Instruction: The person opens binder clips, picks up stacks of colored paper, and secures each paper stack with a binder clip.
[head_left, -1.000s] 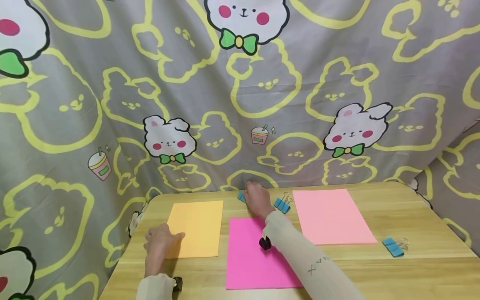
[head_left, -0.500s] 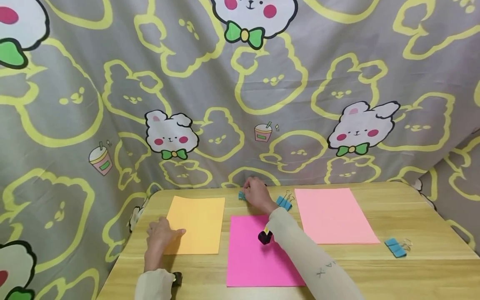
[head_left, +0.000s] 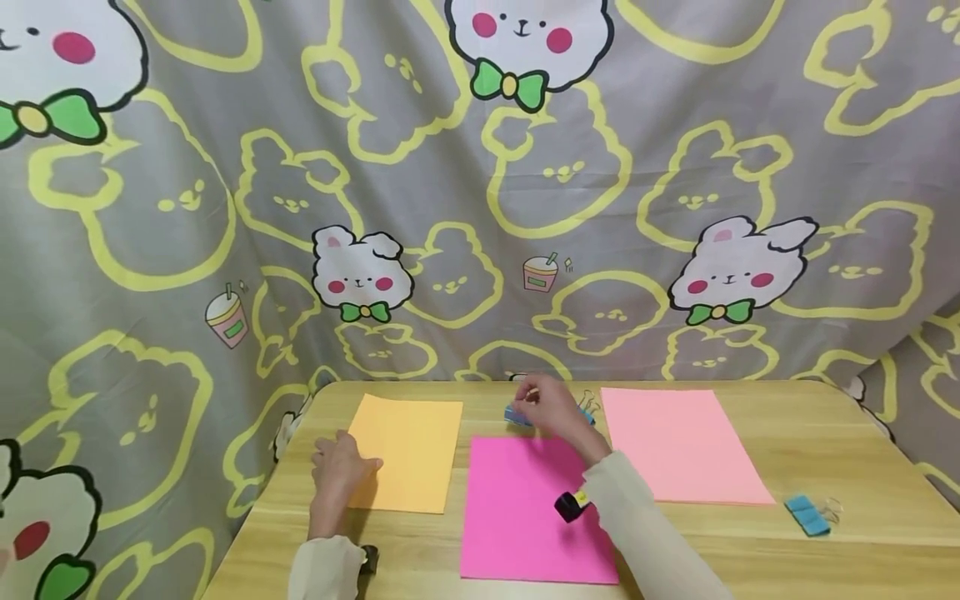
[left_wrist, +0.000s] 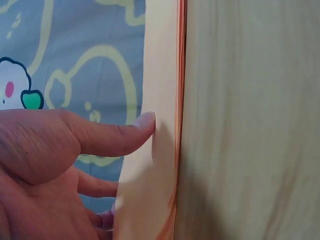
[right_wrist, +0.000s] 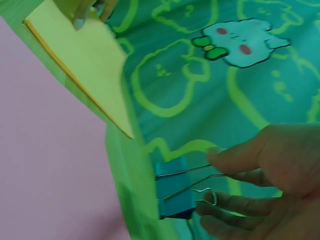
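My left hand (head_left: 341,468) is at the left edge of a yellow-orange stack of paper (head_left: 412,458). In the left wrist view its thumb lies over the top sheet and the fingers go behind the edge, gripping the stack, whose layered side shows. Beyond the magenta paper (head_left: 528,525), my right hand (head_left: 553,408) holds a blue binder clip (right_wrist: 175,192). The right wrist view shows the thumb against one of the clip's wire handles and the fingers by the other; the clip's body points away from the palm.
A second blue binder clip (head_left: 588,410) is partly hidden behind the right hand. Light pink paper (head_left: 682,450) lies to the right, with another blue clip (head_left: 808,517) past its near corner. A patterned curtain (head_left: 465,192) hangs behind the wooden table (head_left: 840,442).
My right hand has drawn the binder clip to the right and closer, to the far edge of the magenta paper. The left hand stays at the yellow-orange stack. The head view has shifted slightly.
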